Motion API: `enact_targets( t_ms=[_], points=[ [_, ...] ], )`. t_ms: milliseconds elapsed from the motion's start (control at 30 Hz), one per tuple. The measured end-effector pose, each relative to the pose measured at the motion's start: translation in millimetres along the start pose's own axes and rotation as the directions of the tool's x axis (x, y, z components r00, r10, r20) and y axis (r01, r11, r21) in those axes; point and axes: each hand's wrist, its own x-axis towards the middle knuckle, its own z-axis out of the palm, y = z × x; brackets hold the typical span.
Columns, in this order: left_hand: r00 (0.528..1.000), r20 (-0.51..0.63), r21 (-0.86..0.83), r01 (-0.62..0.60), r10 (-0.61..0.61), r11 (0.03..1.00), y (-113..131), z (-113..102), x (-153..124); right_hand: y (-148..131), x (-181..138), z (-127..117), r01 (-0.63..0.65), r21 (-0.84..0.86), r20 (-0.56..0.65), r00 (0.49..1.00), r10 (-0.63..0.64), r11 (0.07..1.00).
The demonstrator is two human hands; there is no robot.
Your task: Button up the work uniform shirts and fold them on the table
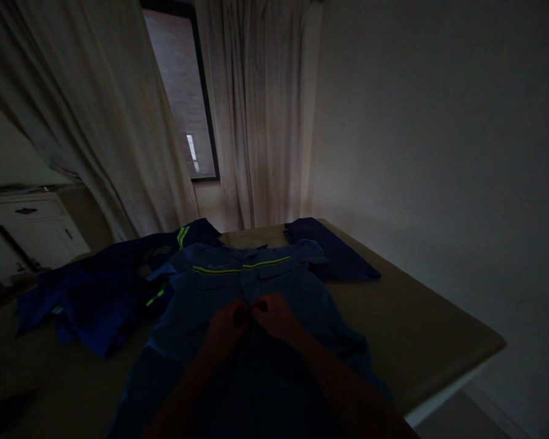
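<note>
A dark blue work shirt with a yellow-green reflective stripe across the chest lies flat on the table, collar away from me. My left hand and my right hand meet at the shirt's centre front, below the stripe. Both are closed in a pinch on the front placket, fingertips almost touching. The room is dim, so what lies between the fingers is hard to make out.
A pile of brighter blue garments with reflective stripes lies to the left of the shirt. A folded dark blue garment sits at the far right of the table. Curtains, a window and a white cabinet stand behind.
</note>
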Motion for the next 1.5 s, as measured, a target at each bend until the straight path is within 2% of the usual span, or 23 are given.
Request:
enact_targets(
  t_ms=[100,200,400,600,767,867,933,1000,1200,1333,1500],
  points=[
    [0.998,-0.038,-0.043,-0.047,0.046,0.998,-1.9,0.7,0.0,3.2,2.8,-2.3,-0.031,0.088,0.022,0.999,0.029,0.996],
    [0.994,-0.037,-0.075,-0.103,0.1,0.992,-2.3,1.3,-1.6,6.9,2.7,-3.5,0.002,0.132,0.061,0.998,-0.01,0.991],
    [0.987,-0.087,-0.095,-0.142,0.133,0.985,-3.8,2.5,0.1,10.9,-0.4,7.6,0.123,0.025,0.172,0.977,-0.126,0.992],
    [0.999,-0.03,-0.015,0.014,-0.014,1.0,-23.4,4.8,7.3,13.3,-0.9,15.8,0.145,-0.003,0.158,0.977,-0.142,0.989],
    [0.986,0.023,0.147,0.162,-0.167,0.976,-33.5,-2.7,6.6,8.8,-6.4,12.3,0.133,0.004,0.158,0.979,-0.132,0.991],
    [0.992,0.109,0.091,0.05,-0.06,0.995,-34.6,-3.4,6.4,6.7,-8.1,13.7,0.122,-0.066,0.148,0.983,-0.111,0.99],
    [0.991,0.125,0.0,-0.043,0.042,0.999,-35.0,-1.6,6.2,6.8,-7.6,15.4,0.086,-0.116,0.128,0.989,-0.071,0.99],
    [0.988,0.125,-0.073,-0.079,0.088,0.994,-35.4,0.1,5.3,7.8,-6.0,16.6,0.047,-0.131,0.094,0.995,-0.035,0.99],
    [0.982,0.175,-0.091,-0.057,0.072,0.994,-29.1,-1.1,1.9,11.1,-2.1,16.8,0.003,-0.129,0.02,1.0,-0.001,0.992],
    [0.986,0.122,-0.169,-0.087,0.109,0.982,-23.3,-0.2,1.4,9.4,-2.5,14.5,-0.028,-0.147,0.003,1.0,0.029,0.989],
    [0.981,0.136,-0.053,-0.132,0.138,0.99,-25.9,6.4,1.7,7.1,-2.2,12.4,-0.054,-0.123,-0.023,0.998,0.051,0.991]
  ],
)
